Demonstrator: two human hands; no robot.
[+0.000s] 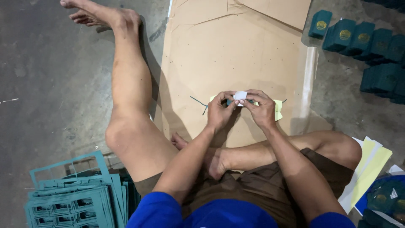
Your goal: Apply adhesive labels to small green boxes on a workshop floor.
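Head cam, mid-frame: left hand (pixel 219 110) and right hand (pixel 261 109) are both pinched on a small white-and-teal folded piece (pixel 240 96) over yellow paper (pixel 278 109), above the cardboard sheet (pixel 236 50). Teal booklets (pixel 371 46) sit upper right.

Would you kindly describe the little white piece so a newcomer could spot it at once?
On the brown cardboard sheet covering the floor, find the left hand and right hand meeting. The small white piece sits pinched between their fingertips, paler than the yellow paper and green strips beneath.

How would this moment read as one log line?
left hand: pinching white slip | right hand: same slip | under: yellow paper, cardboard
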